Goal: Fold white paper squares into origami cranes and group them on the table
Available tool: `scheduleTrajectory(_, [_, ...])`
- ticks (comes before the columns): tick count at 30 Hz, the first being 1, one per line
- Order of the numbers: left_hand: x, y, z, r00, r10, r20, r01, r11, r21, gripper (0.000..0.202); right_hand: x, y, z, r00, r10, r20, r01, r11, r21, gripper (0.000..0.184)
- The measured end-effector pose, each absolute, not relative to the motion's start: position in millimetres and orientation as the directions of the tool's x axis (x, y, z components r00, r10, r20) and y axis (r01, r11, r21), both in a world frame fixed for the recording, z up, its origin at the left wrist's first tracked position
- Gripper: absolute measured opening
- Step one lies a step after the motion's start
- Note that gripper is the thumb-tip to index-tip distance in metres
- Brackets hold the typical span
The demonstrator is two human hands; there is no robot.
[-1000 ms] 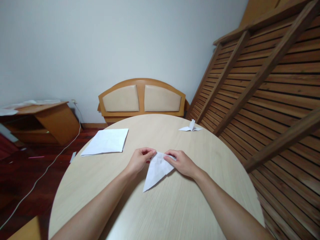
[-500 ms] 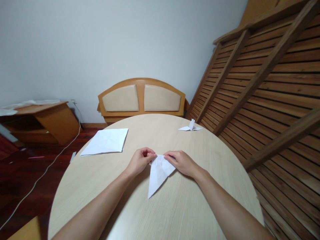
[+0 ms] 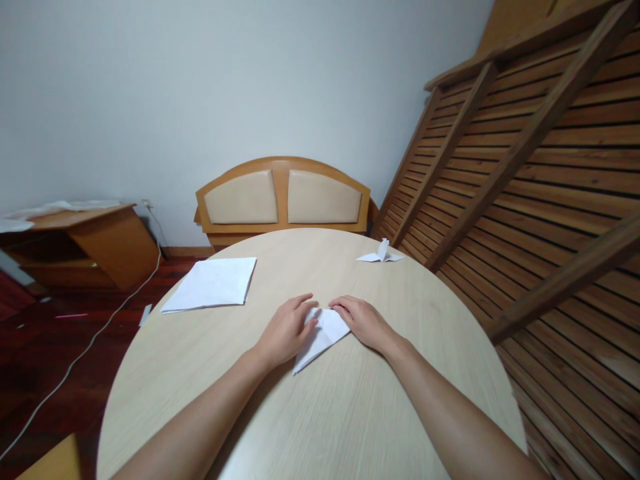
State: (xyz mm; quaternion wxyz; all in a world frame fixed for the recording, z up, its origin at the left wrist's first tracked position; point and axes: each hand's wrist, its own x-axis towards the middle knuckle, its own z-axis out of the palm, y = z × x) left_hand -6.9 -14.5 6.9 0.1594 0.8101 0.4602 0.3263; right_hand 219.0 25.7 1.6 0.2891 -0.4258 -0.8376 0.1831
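A folded sheet of white paper [image 3: 324, 333] lies on the round table between my hands, its pointed end toward me and to the left. My left hand [image 3: 286, 331] is over the paper's left edge, fingers stretched out and thumb apart from them, not pinching it. At the upper right corner, my right hand [image 3: 364, 321] has its fingers curled together on the paper; the thumb is partly hidden. Creases show on the paper's upper part.
A stack of white paper [image 3: 213, 283] rests at the table's [image 3: 400, 400] left. Near the far right edge stands a white origami crane [image 3: 382, 253]. Beyond are a padded headboard [image 3: 283, 200], a slatted wooden frame [image 3: 480, 167] and a low wooden cabinet [image 3: 107, 247].
My left hand has let go of the paper's top edge and spread its fingers over the left side. The paper's near point has shifted slightly up and left. My right hand stays at the corner.
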Motion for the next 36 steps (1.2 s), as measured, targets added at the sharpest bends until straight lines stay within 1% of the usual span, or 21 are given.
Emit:
scheduleTrajectory(2, [-4, -20, 9, 0.532, 0.795, 0.292, 0.654, -0.605, 0.454, 0.045, 220, 28, 0, -0.439, 0.835, 0.333, 0.648, 0.551, -0.526, 0.027])
scheduleTrajectory(5, [-2, -23, 8, 0.624, 0.767, 0.153, 0.690, -0.632, 0.352, 0.051, 219, 28, 3, -0.424, 0.839, 0.342, 0.718, 0.541, -0.437, 0.028])
scheduleTrajectory(7, [-2, -23, 6, 0.625, 0.772, 0.114, 0.714, -0.625, 0.315, 0.053, 216, 24, 5, -0.457, 0.810, 0.366, 0.723, 0.578, -0.377, 0.030])
scheduleTrajectory(9, [-3, -21, 4, 0.614, 0.782, 0.105, 0.732, -0.614, 0.296, 0.055, 210, 17, 7, -0.536, 0.758, 0.373, 0.664, 0.651, -0.368, 0.038])
scheduleTrajectory(10, [-4, -19, 3, 0.607, 0.788, 0.106, 0.738, -0.608, 0.292, 0.057, 206, 13, 7, -0.595, 0.728, 0.341, 0.623, 0.685, -0.377, 0.044])
scheduleTrajectory(12, [-5, -17, 0, 0.594, 0.797, 0.103, 0.750, -0.596, 0.286, 0.057, 199, 6, 5, -0.659, 0.718, 0.225, 0.601, 0.682, -0.417, 0.058])
scheduleTrajectory(15, [-6, -17, -5, 0.571, 0.815, 0.094, 0.776, -0.574, 0.262, 0.059, 192, -1, 1, -0.669, 0.738, 0.087, 0.635, 0.628, -0.450, 0.070])
scheduleTrajectory(19, [-4, -19, -7, 0.533, 0.841, 0.091, 0.816, -0.540, 0.206, 0.070, 194, -1, 0, -0.616, 0.788, 0.007, 0.705, 0.555, -0.442, 0.075])
scheduleTrajectory(23, [-4, -22, -2, 0.523, 0.848, 0.089, 0.829, -0.530, 0.180, 0.074, 201, 0, 5, -0.625, 0.780, -0.024, 0.715, 0.559, -0.421, 0.070])
scheduleTrajectory(27, [-7, -20, 2, 0.522, 0.848, 0.095, 0.830, -0.530, 0.173, 0.072, 209, 3, 6, -0.652, 0.758, -0.009, 0.693, 0.592, -0.411, 0.070])
scheduleTrajectory(30, [-10, -18, 5, 0.540, 0.834, 0.112, 0.816, -0.551, 0.172, 0.069, 216, 9, 4, -0.681, 0.730, 0.057, 0.650, 0.639, -0.412, 0.069])
scheduleTrajectory(36, [-14, -12, 9, 0.582, 0.791, 0.189, 0.775, -0.610, 0.164, 0.053, 223, 18, 0, -0.686, 0.699, 0.203, 0.594, 0.699, -0.399, 0.060])
